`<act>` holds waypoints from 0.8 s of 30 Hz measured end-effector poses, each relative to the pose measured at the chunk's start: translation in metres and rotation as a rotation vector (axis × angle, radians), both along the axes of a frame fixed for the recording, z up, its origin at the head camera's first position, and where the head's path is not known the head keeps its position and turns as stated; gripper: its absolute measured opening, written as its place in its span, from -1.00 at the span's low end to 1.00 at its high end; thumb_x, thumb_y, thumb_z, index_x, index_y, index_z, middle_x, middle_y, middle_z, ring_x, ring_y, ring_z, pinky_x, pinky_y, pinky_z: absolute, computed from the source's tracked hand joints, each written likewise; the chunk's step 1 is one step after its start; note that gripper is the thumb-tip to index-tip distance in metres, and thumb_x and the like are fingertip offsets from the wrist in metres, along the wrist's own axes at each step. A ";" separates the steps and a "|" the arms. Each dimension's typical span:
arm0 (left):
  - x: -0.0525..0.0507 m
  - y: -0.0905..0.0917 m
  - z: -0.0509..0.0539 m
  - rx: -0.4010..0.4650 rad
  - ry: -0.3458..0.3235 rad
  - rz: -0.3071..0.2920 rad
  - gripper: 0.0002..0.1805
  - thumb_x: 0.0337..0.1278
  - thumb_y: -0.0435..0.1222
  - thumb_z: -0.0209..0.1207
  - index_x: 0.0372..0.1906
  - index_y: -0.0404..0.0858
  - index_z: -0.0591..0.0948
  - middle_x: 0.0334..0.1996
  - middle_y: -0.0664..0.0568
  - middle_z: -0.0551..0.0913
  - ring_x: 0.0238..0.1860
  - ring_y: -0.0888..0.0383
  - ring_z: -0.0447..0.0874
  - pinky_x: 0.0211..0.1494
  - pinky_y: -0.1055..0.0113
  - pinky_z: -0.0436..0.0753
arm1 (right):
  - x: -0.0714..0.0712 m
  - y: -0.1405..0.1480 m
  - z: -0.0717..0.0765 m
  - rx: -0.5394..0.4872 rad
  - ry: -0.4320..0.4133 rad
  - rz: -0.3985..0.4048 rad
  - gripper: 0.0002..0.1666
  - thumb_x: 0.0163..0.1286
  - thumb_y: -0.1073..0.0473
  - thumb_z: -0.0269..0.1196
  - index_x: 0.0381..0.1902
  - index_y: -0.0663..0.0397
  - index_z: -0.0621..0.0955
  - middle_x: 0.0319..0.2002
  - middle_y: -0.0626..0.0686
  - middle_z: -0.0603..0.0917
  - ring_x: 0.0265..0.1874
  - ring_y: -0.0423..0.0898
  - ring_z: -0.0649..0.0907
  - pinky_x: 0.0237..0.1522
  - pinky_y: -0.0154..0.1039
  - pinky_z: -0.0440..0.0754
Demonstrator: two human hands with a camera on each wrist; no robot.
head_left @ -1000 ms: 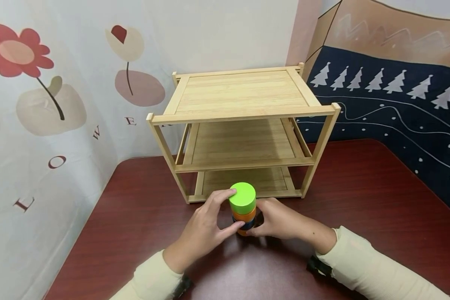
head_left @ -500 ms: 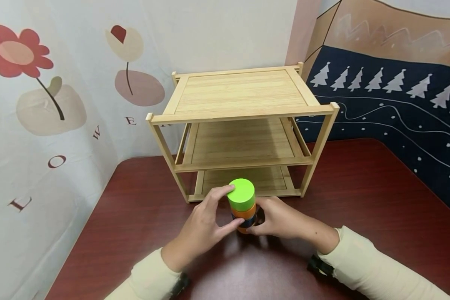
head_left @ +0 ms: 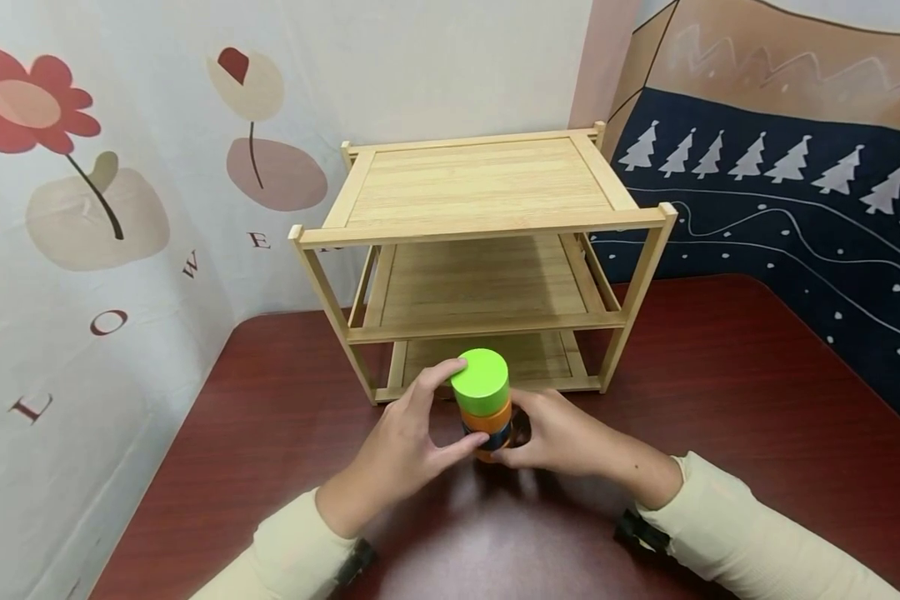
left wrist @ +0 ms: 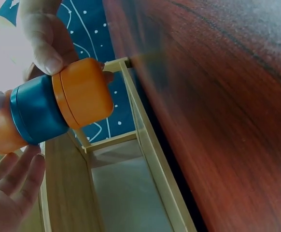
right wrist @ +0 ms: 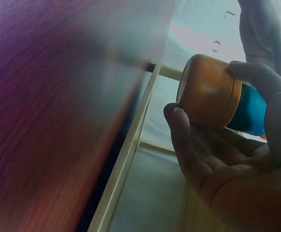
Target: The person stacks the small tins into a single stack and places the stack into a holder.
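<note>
A stack of small round canisters (head_left: 486, 422) is upright between both hands, in front of the rack. Its top is bright green (head_left: 482, 379); below come orange, dark blue (left wrist: 38, 108) and, lowest, another orange canister (left wrist: 85, 92) with a seam near one end. My left hand (head_left: 397, 446) grips the upper stack, index finger at the green top and thumb across the blue part. Around the bottom orange canister, fingers and thumb of my right hand (head_left: 566, 433) hold from the right. Both wrist views show its underside off the table. Some fingers are hidden behind the stack.
A light wooden three-tier rack (head_left: 487, 223) stands just beyond the hands on the dark red table (head_left: 270, 467). Behind it hangs a pale flower-print cloth (head_left: 150, 208); a navy tree-print cloth (head_left: 765, 217) is at the right.
The stack and both hands have shifted slightly up and away from the person, more so the left hand. The grips look the same. The head view has moved very slightly.
</note>
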State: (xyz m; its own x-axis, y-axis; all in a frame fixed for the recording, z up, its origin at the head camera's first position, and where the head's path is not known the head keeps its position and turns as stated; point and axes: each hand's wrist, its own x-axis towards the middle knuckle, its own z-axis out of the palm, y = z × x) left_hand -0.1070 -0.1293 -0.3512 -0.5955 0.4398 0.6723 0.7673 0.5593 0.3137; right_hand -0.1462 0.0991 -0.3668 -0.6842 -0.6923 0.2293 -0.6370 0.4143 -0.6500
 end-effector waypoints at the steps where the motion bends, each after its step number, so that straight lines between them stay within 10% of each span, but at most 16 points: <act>1: 0.000 0.000 0.001 -0.002 0.002 0.002 0.03 -0.18 -0.25 0.58 0.40 -0.27 0.21 0.20 -0.14 0.57 0.19 -0.01 0.64 0.21 0.13 0.63 | 0.000 0.000 0.001 -0.001 0.002 -0.001 -0.46 0.12 0.13 0.50 0.07 -0.07 0.58 -0.15 -0.15 0.71 -0.21 -0.29 0.65 -0.14 -0.26 0.66; 24: 0.002 -0.004 0.022 -0.007 0.018 -0.020 0.06 -0.21 -0.27 0.59 0.40 -0.30 0.19 0.19 -0.15 0.55 -0.20 0.12 0.72 -0.13 0.36 0.71 | 0.007 -0.002 0.019 -0.004 0.052 -0.042 -0.44 0.10 0.10 0.51 0.06 0.01 0.58 -0.20 -0.11 0.75 -0.29 -0.24 0.68 -0.23 -0.20 0.69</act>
